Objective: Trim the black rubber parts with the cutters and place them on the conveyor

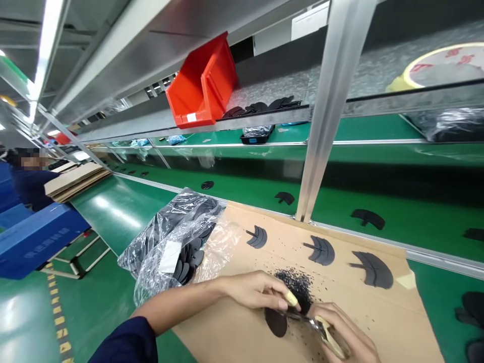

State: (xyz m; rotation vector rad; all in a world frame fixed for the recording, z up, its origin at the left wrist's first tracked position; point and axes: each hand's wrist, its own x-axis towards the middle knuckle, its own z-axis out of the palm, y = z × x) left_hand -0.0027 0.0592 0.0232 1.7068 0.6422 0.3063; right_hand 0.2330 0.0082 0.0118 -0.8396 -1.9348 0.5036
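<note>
My right hand (350,333), at the lower right, is closed around metal pliers (317,326) that look like nippers; their tips reach the black part under my left fingers. My left hand (260,291) pinches a flat black part (277,322) with a rounded end, and a pale yellow cover wraps one fingertip. Part of this piece is hidden by my fingers. Just beyond my hands, a heap of small black scraps (297,283) is scattered on the brown cardboard (227,333). Several dark fan-shaped parts, including a stemmed one (321,250), lie in a row behind.
A clear plastic bag (162,242) of black parts lies on the left. A metal post (321,121) rises behind the cardboard. Overhead, a shelf holds a red bin (204,83) and a tape roll (446,68). Beyond is a green belt (249,186); a person (30,176) is far left.
</note>
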